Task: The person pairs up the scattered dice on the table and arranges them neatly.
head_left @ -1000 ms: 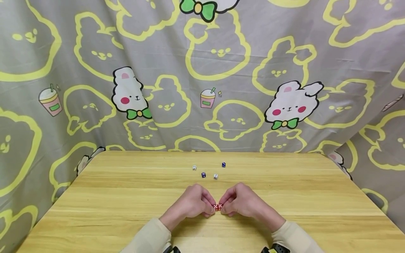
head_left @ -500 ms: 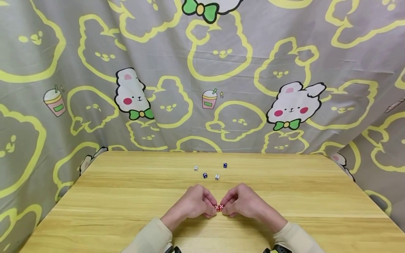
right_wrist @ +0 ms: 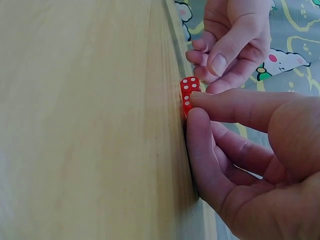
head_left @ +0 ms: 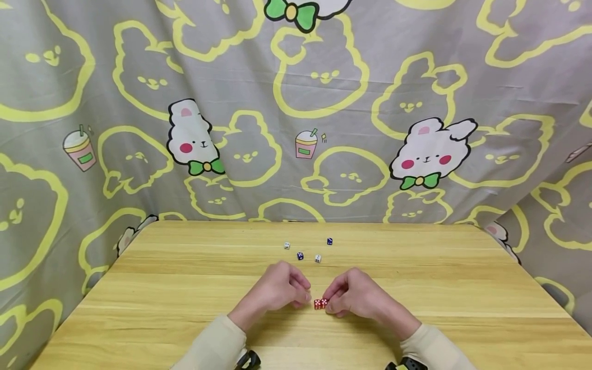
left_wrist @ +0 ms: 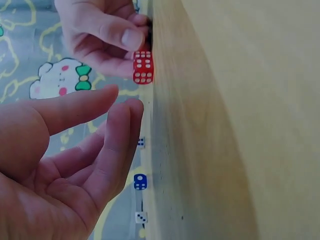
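Note:
Two red dice sit side by side, touching, on the wooden table (head_left: 222, 288) near its front: a left red die (head_left: 317, 304) and a right red die (head_left: 324, 302). My right hand (head_left: 359, 294) pinches the right red die between thumb and index finger; in the right wrist view, those fingertips partly cover the red die (right_wrist: 188, 86). Just left of the pair is my left hand (head_left: 280, 288), fingers relaxed and holding nothing. The left wrist view shows a gap between the left fingertips and the red dice.
Beyond the hands lie two white dice (head_left: 318, 259) and two blue dice (head_left: 300, 256), spaced apart. A grey patterned curtain (head_left: 259, 169) hangs behind the table's far edge and along both sides.
My left hand has let go of the left red die and moved away to the left. The right hand keeps its pinch, and the red dice stay in place.

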A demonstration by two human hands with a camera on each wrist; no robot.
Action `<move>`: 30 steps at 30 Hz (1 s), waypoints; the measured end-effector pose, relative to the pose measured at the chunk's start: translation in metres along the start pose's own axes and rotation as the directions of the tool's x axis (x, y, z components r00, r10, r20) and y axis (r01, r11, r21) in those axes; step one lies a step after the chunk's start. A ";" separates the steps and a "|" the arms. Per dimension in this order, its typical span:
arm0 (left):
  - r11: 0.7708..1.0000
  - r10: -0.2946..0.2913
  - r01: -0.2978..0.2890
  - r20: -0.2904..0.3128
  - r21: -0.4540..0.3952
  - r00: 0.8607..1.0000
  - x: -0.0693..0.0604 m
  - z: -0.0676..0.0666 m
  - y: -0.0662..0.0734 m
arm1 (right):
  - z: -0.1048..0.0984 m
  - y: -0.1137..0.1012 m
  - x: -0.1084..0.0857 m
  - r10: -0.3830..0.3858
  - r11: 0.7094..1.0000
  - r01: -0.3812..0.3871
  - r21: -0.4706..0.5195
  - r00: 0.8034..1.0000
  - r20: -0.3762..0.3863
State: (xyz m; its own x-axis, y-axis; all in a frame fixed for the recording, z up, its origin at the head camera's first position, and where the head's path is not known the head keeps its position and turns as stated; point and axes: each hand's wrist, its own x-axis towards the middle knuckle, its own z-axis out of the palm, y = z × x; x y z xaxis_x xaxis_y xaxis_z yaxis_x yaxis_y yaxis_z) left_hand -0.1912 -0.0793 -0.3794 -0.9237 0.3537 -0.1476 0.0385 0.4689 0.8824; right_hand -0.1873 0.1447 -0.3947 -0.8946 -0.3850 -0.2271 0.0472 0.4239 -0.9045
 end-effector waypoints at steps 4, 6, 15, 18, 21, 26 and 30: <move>1.000 0.018 -0.018 -0.020 0.018 1.000 0.002 -0.005 0.000 | 0.000 0.000 -0.001 0.007 1.000 -0.007 -0.004 1.000 -0.002; 0.999 0.030 -0.029 -0.032 0.016 0.999 0.003 -0.007 0.000 | 0.000 0.000 -0.001 0.008 1.000 -0.008 -0.006 1.000 -0.004; 0.999 0.036 -0.033 -0.108 0.028 0.994 0.006 -0.022 0.002 | -0.001 0.001 -0.001 -0.003 1.000 0.003 -0.014 1.000 -0.010; 0.999 0.029 -0.023 -0.151 0.038 0.988 0.008 -0.025 0.002 | -0.001 0.000 0.000 0.000 1.000 -0.001 -0.020 1.000 -0.015; 0.999 0.023 -0.014 -0.198 0.047 0.980 0.010 -0.028 0.002 | 0.000 0.000 0.000 0.001 1.000 -0.002 -0.021 1.000 -0.015; 0.999 0.011 0.000 -0.266 0.042 0.964 0.016 -0.033 0.002 | 0.000 0.002 0.000 -0.006 1.000 0.006 -0.018 1.000 -0.008; 1.000 -0.004 0.012 -0.300 0.026 0.954 0.022 -0.036 0.001 | 0.001 0.002 0.000 -0.003 1.000 0.002 -0.021 1.000 -0.010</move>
State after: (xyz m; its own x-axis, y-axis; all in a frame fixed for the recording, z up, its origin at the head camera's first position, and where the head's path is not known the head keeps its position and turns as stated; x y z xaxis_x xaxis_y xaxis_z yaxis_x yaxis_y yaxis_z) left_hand -0.2252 -0.1006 -0.3653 -0.9956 0.0929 -0.0103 0.0371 0.4940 0.8686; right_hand -0.1868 0.1452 -0.3969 -0.8990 -0.3779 -0.2212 0.0358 0.4400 -0.8973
